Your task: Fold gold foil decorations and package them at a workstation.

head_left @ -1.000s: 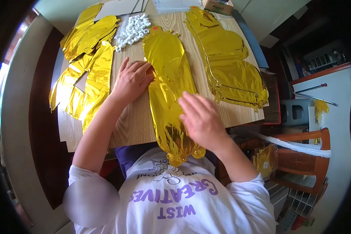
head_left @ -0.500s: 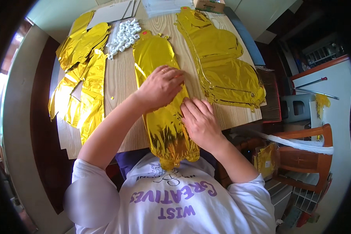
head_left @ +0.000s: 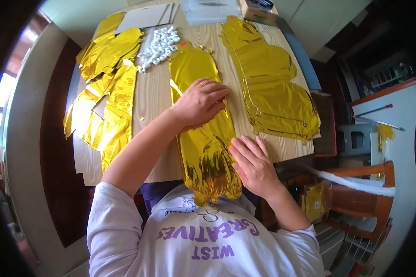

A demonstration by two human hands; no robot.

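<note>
Both hands rest flat, fingers extended, gripping nothing. Head view: the left hand [head_left: 199,102] lies palm-down across the middle of a long gold foil balloon [head_left: 201,124], fingers spread toward the balloon's right edge; a ring shows on one finger. The right hand [head_left: 253,162] lies flat at the balloon's lower right edge, fingertips on the foil and palm on the tabletop [head_left: 155,97] near its front edge.

Compared with one second earlier, the left hand has crossed from the bare wood left of the balloon onto the foil itself, while the right hand has slid from the balloon's centre to its lower right margin. Judged from this, the work reads as pressing and smoothing the foil flat, progressing down its length.

The balloon runs lengthwise down the tabletop's centre, its lower end overhanging the front edge above the person's lap. To the left lie crumpled gold foil pieces [head_left: 107,92]; to the right, well apart, a stack of flat gold foil shapes [head_left: 270,83]. A heap of white curled ribbon [head_left: 159,46] sits near the balloon's upper left end.
</note>
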